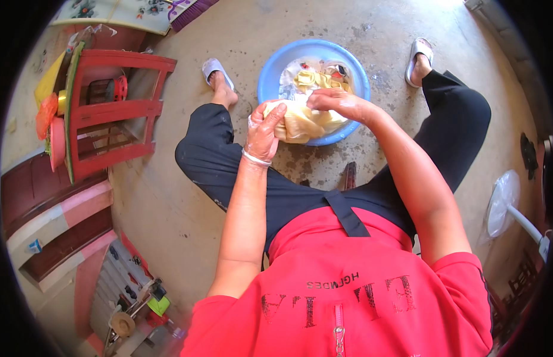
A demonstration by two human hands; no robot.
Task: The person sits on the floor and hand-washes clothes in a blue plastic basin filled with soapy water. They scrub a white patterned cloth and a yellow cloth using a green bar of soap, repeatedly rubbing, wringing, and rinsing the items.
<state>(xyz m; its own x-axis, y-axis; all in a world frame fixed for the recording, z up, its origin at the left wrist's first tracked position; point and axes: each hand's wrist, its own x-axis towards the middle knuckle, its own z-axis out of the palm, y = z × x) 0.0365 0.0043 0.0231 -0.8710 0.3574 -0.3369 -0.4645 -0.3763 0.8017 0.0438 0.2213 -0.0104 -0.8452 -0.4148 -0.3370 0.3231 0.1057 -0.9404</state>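
Observation:
A blue plastic basin point(268, 71) stands on the floor between my feet. Wet pale-yellow cloth point(299, 122) is bunched over its near rim, and my left hand point(263, 134) grips it with the thumb on top. Suds cling to that hand and its wrist, which bears a pale bangle. My right hand point(336, 101) is above the basin, at the cloth's upper edge, fingers bent downward. Whether those fingertips pinch any fabric is hidden. Inside the basin lie foamy water point(290, 78), more yellow fabric point(319, 80) and some pieces with red and dark patches.
At left stands a red wooden table frame point(120, 109) with items on its top. A purple broom point(189, 15) lies at the upper left. On the right is a plastic-covered standing fan point(504, 203). Wet spots mark the concrete floor point(299, 165) around the basin.

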